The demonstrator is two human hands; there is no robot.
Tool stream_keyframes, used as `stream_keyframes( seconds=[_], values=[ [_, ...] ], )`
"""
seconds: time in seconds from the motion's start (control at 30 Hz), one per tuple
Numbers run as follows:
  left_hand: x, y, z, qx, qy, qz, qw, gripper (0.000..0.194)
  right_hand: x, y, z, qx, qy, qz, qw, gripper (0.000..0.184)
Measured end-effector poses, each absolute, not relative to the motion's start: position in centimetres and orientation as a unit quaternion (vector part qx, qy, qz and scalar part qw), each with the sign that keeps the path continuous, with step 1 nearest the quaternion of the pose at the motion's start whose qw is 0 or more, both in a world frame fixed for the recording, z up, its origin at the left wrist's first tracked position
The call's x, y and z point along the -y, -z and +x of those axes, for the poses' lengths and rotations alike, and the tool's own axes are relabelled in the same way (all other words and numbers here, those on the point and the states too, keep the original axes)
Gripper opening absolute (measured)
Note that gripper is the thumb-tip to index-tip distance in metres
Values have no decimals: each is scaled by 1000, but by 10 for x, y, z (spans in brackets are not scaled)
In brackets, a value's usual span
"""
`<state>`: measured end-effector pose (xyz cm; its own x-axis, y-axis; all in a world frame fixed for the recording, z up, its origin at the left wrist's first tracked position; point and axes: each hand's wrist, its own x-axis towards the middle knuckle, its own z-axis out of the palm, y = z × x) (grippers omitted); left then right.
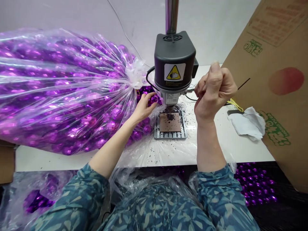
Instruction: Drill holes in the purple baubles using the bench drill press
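Observation:
My left hand (143,107) reaches to the tied mouth of a clear plastic bag (134,75) full of shiny purple faceted balls. Its thumb and forefinger are curled around a purple ball (154,99), just left of the drill press. My right hand (214,91) is a closed fist at the right side of the drill press (175,61), wrapped around its feed lever, which the fingers mostly hide. Under the press head, a brown square board (169,126) with a small dark hole lies on the metal base plate (170,136). Dark shavings are piled on the board.
A large cardboard box (271,80) leans at the right. Beside it lie a crumpled white paper (249,123) and a yellow-handled tool (235,104). Shavings are scattered over the white table (55,160). More purple balls (255,183) sit below the table's front edge.

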<state>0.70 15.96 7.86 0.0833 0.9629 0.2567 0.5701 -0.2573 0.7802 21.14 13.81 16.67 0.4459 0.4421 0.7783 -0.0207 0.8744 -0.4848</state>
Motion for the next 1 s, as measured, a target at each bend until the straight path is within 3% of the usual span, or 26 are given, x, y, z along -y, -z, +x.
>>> stream_keyframes(
  seconds=[0.13, 0.23, 0.4, 0.67, 0.83, 1.0],
  values=[
    [-125, -77, 16, -440, -471, 477, 597, 37, -138, -166, 211, 504, -145, -202, 827, 50],
    [-107, -64, 24, -402, -476, 373, 687, 31, -138, -166, 210, 497, -156, -194, 832, 50],
    [-99, -35, 33, -388, -484, 335, 709, 32, -137, -166, 209, 483, -160, -212, 834, 55],
    [-90, -16, 40, -422, -529, 409, 612, 57, -136, -164, 210, 497, -161, -210, 826, 52],
    [-90, -22, 41, -381, -519, 309, 700, 44, -135, -162, 209, 500, -166, -208, 824, 51],
    [-99, -9, 47, -411, -581, 348, 611, 48, -135, -162, 210, 503, -152, -210, 825, 52]
  ],
)
